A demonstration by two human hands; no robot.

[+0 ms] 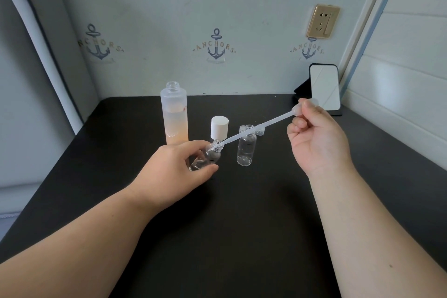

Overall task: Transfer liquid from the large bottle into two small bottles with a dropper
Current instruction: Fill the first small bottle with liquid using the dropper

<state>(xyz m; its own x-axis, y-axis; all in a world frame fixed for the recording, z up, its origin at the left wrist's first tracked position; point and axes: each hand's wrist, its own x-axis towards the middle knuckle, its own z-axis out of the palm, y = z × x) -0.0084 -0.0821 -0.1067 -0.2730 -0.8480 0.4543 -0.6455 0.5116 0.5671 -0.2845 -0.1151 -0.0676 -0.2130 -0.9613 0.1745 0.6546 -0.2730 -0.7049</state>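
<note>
Head view: my left hand (pixel 176 167) grips the tilted small bottle (pixel 205 157) so my right hand (pixel 314 138), pinching the dropper (pixel 256 128) bulb, angles its tip into the neck.

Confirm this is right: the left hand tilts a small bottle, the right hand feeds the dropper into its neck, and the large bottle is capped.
Not capped: the head view shows the large bottle open, its white cap standing beside it.

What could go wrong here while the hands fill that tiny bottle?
The left hand holds the small bottle tilted, so liquid might run out around the dropper tip at its narrow mouth. The right hand pinches the bulb far from that tip; a wobble could miss. The large bottle stands uncapped beside the left hand.
</note>
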